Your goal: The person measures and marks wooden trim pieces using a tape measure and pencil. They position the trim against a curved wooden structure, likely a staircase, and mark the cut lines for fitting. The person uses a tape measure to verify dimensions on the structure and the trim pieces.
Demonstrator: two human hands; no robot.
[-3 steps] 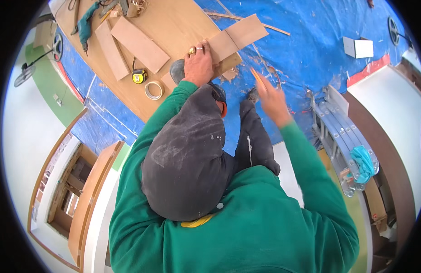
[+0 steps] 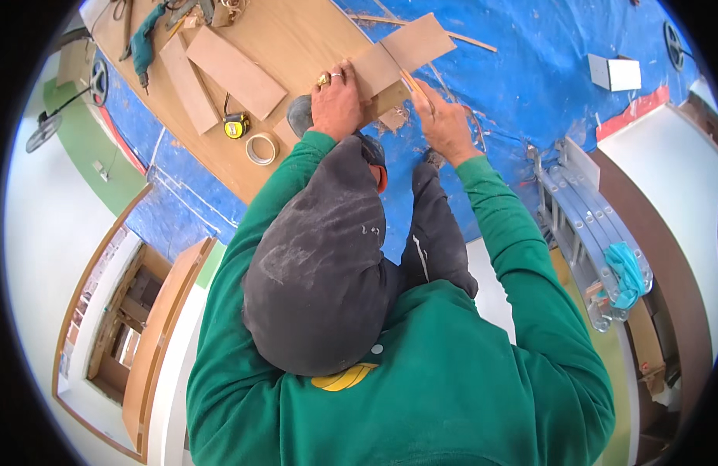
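Observation:
My left hand (image 2: 339, 101), with rings on its fingers, presses flat on a small plywood piece (image 2: 374, 70) that lies at the edge of a large plywood board (image 2: 297, 39). My right hand (image 2: 446, 126) is just to the right of it. It pinches a thin pencil-like tool (image 2: 413, 84) whose tip rests along the cut line between that piece and a second plywood piece (image 2: 417, 40). A dark knee (image 2: 320, 256) and green sleeves fill the foreground.
On the board lie two loose planks (image 2: 234, 70), a yellow tape measure (image 2: 236, 124), a roll of tape (image 2: 259, 147) and a teal drill (image 2: 141, 43). A blue tarp (image 2: 530, 70) covers the floor. A white box (image 2: 615, 74) and a folded aluminium ladder (image 2: 584, 225) are on the right.
My right hand has moved up and left from the tarp to the plywood pieces, and its fingers have closed on the thin tool. My left hand has stayed on the piece.

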